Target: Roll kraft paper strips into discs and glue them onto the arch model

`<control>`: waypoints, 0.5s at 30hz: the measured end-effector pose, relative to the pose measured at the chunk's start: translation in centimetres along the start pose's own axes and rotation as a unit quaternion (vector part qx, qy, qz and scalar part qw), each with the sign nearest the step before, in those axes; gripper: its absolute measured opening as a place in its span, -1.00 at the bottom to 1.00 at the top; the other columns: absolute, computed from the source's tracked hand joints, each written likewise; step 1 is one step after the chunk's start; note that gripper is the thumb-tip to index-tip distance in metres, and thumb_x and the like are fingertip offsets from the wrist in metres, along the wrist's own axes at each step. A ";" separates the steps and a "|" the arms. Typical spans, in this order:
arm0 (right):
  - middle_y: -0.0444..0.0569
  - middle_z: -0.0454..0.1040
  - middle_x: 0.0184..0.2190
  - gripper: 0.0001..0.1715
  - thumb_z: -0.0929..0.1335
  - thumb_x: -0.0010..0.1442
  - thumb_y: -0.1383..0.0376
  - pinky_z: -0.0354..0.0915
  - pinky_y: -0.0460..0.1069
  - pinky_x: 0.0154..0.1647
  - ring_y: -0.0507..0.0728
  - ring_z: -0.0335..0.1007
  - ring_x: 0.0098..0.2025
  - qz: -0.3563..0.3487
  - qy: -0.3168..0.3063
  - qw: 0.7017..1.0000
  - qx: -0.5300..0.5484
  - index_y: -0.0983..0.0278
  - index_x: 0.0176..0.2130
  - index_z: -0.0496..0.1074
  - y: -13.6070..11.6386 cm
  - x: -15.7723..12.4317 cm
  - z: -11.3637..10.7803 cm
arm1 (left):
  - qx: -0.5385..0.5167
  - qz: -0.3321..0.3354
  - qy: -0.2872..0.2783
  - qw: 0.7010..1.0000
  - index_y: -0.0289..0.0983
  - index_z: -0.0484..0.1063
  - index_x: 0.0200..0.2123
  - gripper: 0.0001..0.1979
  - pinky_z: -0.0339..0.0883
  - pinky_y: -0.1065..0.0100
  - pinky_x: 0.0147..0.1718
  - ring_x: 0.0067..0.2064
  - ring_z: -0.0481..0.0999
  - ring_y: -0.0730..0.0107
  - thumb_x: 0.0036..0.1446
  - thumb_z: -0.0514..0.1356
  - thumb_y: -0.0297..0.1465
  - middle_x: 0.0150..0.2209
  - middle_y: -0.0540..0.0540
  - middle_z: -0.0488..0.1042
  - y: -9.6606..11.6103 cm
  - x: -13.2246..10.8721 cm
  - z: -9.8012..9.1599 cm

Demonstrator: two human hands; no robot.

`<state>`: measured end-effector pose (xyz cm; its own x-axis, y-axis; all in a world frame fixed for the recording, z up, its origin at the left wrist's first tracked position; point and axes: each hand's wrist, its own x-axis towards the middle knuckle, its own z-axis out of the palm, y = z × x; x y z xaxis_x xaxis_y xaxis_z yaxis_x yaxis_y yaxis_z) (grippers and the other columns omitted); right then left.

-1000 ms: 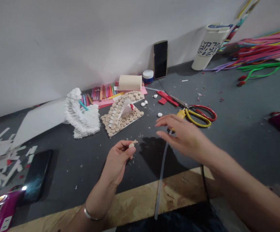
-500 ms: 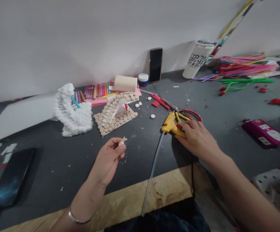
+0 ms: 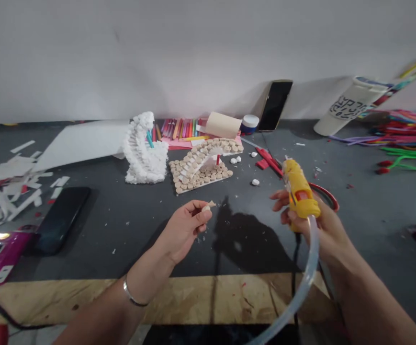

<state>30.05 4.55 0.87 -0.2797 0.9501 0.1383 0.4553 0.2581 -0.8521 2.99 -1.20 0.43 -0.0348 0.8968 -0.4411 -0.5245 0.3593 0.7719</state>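
Pinched between the thumb and fingers of my left hand point(image 3: 186, 225) is a small beige paper roll point(image 3: 208, 206) with a loose end sticking out. My right hand point(image 3: 310, 220) grips a yellow glue gun point(image 3: 300, 189), raised above the table, with a long clear glue stick point(image 3: 306, 282) curving from its back. Beyond my hands stands a curved model covered in beige paper rolls point(image 3: 202, 165), with a small red piece under its arch. To its left is a white, fluffy curved model point(image 3: 146, 151) with a teal piece.
Markers point(image 3: 181, 128), a cardboard tube point(image 3: 223, 125), a round jar point(image 3: 250, 122), a leaning phone point(image 3: 275, 105) and a tumbler point(image 3: 349, 105) line the wall. Red-handled scissors point(image 3: 324, 194) lie beyond my right hand. Another phone point(image 3: 64, 218) and paper scraps point(image 3: 10, 187) are at left.
My right hand has lifted the glue gun off the table and turned it, nozzle pointing away. My left hand still holds the roll. The view has swung to the left.
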 end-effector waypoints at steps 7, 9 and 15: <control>-0.01 0.39 -0.28 -0.84 0.27 0.25 0.14 0.32 -0.05 -0.58 0.06 0.31 -0.47 -0.063 -0.085 0.975 0.197 0.18 -0.25 0.31 -1.0 -0.6 7.0 | -0.019 0.034 0.034 0.999 -0.32 0.44 -0.37 -0.62 0.09 0.53 -0.54 -0.49 0.21 0.63 -0.20 0.50 -0.30 -0.49 0.08 0.30 0.2 0.5 -0.7; -0.06 0.41 -0.37 -0.86 0.28 0.26 0.15 0.34 -0.03 -0.50 0.07 0.35 -0.46 -0.110 -0.108 0.977 0.145 0.17 -0.28 0.32 -1.1 -1.3 7.8 | -0.019 0.048 0.045 0.998 -0.32 0.45 -0.37 -0.62 0.08 0.53 -0.54 -0.49 0.21 0.64 -0.21 0.50 -0.30 -0.48 0.08 0.32 0.2 0.6 -0.8; -0.08 0.43 -0.50 -0.78 0.35 0.21 0.12 0.31 -0.01 -0.41 0.09 0.38 -0.46 -0.195 -0.141 0.971 0.011 0.20 -0.38 0.37 -1.4 -2.0 8.1 | 0.020 0.050 0.055 0.997 -0.30 0.47 -0.36 -0.63 0.07 0.50 -0.52 -0.50 0.23 0.63 -0.22 0.50 -0.29 -0.46 0.07 0.37 -0.1 0.4 -0.7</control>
<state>23.09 0.85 -2.28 -0.6479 0.6950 0.3116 0.2511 0.5812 -0.7741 2.41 -1.04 -0.12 -0.1793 0.8958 -0.4066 -0.4790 0.2815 0.8314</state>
